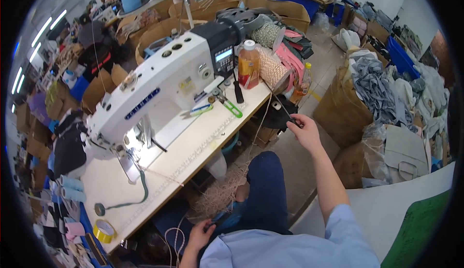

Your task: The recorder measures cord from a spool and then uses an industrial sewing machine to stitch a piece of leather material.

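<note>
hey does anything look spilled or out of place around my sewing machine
I see no obvious spill. The pale pink cord heaped below the worktable looks tangled rather than neatly wound. The white-capped orange bottle beside the sewing machine also seems out of place, though it stands upright.

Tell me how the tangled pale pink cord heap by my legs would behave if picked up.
The heap would probably droop, since it lies in loose curves. It may snag on itself, being visibly tangled. It's likely light for its bulk, as it looks thin-stranded.
</note>
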The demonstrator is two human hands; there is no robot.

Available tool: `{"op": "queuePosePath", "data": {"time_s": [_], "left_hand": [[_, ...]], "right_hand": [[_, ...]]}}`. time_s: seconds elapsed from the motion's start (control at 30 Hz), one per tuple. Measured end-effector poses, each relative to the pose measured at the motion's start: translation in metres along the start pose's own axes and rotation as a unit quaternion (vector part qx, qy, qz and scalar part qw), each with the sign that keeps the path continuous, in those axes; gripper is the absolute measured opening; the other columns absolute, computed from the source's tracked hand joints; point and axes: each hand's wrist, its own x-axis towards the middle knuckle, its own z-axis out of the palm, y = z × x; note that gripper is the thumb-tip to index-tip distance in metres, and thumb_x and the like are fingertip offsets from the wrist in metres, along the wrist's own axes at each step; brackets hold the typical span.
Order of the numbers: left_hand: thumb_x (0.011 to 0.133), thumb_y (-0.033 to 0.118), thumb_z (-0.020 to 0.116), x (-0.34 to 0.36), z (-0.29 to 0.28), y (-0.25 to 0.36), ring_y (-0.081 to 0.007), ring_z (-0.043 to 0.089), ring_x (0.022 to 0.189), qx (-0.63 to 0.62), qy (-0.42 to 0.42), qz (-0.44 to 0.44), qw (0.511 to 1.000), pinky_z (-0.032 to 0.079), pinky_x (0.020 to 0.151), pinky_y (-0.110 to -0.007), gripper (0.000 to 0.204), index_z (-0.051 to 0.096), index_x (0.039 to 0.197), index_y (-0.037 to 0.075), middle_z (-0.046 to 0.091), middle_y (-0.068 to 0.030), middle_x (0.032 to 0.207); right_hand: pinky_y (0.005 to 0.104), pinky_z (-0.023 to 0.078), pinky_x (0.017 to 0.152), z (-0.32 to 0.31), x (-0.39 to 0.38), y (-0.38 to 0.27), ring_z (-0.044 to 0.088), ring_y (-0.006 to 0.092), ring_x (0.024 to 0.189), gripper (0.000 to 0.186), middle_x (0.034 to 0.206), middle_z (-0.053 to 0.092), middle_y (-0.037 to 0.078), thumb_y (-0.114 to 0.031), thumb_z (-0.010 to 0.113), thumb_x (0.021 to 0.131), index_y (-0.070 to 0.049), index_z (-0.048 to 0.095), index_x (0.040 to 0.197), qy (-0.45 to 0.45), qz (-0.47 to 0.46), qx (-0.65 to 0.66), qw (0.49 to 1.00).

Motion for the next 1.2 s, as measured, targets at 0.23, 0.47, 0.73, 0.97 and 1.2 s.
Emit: {"op": "queuePosePath", "data": {"time_s": [0.23,0.47,0.73,0.97,1.2], "left_hand": [[0.085,0.031,0.070,-0.010,-0.010,0.004,-0.0204,0.068,0.088,0.007,-0.016,-0.029,0.999,0.053,0.078,-0.032,0.040,0.064,0.113,0.003,0.070,-0.0126,0.100],[0.088,0.028,0.066,-0.013,-0.020,0.041,-0.0270,0.066,0.093,0.047,-0.022,-0.039,0.998,0.051,0.081,-0.034,0.038,0.062,0.116,0.003,0.068,-0.0173,0.103],[0.088,0.028,0.067,-0.014,-0.022,0.024,-0.0268,0.066,0.090,0.033,-0.017,-0.029,0.999,0.051,0.079,-0.034,0.036,0.063,0.113,0.002,0.068,-0.0179,0.099],[0.087,0.030,0.067,-0.004,-0.018,0.050,-0.0264,0.066,0.085,0.021,-0.032,-0.015,0.999,0.051,0.075,-0.035,0.036,0.064,0.111,0.003,0.068,-0.0170,0.094],[0.086,0.032,0.068,-0.013,-0.018,0.027,-0.0276,0.067,0.087,0.062,-0.028,-0.026,0.997,0.052,0.076,-0.037,0.035,0.065,0.107,0.004,0.068,-0.0169,0.096]], "right_hand": [[0.0382,0.050,0.070,0.038,0.068,-0.006,0.065,0.0315,0.074,0.043,0.078,0.066,0.016,-0.040,0.071,0.078,0.000,0.062,0.087,0.157,-0.070,-0.160,0.972],[0.0348,0.048,0.071,0.038,0.113,0.028,0.064,0.0257,0.075,0.043,0.081,0.065,0.015,-0.042,0.066,0.085,0.001,0.062,0.084,0.311,0.002,0.045,0.949],[0.0278,0.048,0.069,0.042,0.086,-0.012,0.060,0.0163,0.072,0.032,0.084,0.062,0.005,-0.020,0.076,0.077,-0.002,0.060,0.097,0.220,0.083,0.177,0.956],[0.0298,0.050,0.072,0.020,0.103,0.012,0.062,0.0160,0.078,0.034,0.082,0.063,0.006,-0.008,0.079,0.068,-0.003,0.056,0.092,0.237,-0.101,0.035,0.966],[0.0252,0.044,0.064,0.032,0.095,0.001,0.050,0.0092,0.068,0.023,0.074,0.053,0.000,-0.005,0.074,0.076,-0.004,0.052,0.080,0.223,-0.199,0.024,0.954]]}}
